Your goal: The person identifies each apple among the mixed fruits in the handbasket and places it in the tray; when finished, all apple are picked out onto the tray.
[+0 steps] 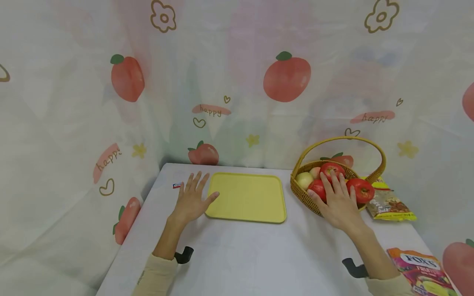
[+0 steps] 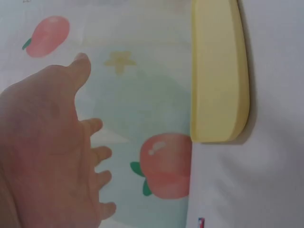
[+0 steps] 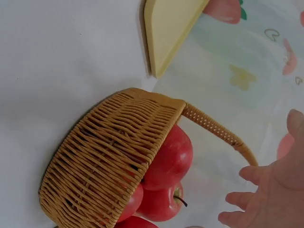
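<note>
My left hand (image 1: 190, 203), fingers spread and holding nothing, hovers by the left edge of a yellow tray (image 1: 246, 197); the left wrist view shows it apart from the tray (image 2: 221, 71). On the right, my right hand (image 1: 338, 205) is held with extended fingers over a wicker basket (image 1: 305, 201) that has an arched handle. Red apples (image 1: 361, 190) and a pale green round fruit (image 1: 304, 180) fill the basket. In the right wrist view the fingers stand apart from the red apples (image 3: 168, 156). Part of the fruit is hidden behind that hand.
A yellow-trimmed snack bag (image 1: 392, 205) lies right of the basket, partly behind it. Nearer the front right corner is a purple FOX'S candy bag (image 1: 424, 271). A small red-and-blue wrapped piece (image 1: 177, 185) lies left of the tray. Printed cloth (image 1: 237, 82) hangs behind the white table.
</note>
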A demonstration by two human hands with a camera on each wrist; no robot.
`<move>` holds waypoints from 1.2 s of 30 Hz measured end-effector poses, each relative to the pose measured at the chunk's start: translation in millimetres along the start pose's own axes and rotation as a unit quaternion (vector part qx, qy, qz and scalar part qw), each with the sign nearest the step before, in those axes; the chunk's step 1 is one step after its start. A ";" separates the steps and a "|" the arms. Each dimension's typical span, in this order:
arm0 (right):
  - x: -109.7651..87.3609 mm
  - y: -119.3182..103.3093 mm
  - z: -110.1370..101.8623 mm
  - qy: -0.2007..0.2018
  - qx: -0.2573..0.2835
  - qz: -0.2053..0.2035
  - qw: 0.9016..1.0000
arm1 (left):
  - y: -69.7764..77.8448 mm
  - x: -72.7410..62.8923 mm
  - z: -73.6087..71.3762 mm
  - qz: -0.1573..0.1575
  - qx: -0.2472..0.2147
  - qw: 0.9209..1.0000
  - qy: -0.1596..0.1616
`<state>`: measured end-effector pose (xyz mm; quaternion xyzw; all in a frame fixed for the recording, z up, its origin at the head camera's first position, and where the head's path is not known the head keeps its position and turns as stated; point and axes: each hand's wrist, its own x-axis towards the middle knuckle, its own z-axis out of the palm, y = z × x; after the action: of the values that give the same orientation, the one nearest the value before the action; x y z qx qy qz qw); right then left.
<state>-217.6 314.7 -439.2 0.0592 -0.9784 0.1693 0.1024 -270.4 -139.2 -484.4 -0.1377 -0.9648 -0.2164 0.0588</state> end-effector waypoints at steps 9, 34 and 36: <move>0.3 20.3 -10.6 0.027 0.013 0.010 0.999 | -1.9 9.0 6.5 0.005 -0.044 0.999 0.029; 0.9 107.6 -40.6 0.145 0.180 0.139 0.963 | -17.7 16.0 23.7 -0.048 -0.277 0.958 0.052; 0.1 116.2 -40.8 0.146 0.190 0.159 0.958 | -19.9 16.7 26.3 -0.051 -0.291 0.954 0.056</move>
<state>-227.8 437.4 -438.6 -0.1041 -0.8995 0.3728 0.2026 -293.6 -141.1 -513.2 -0.0873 -0.8611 -0.4974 0.0589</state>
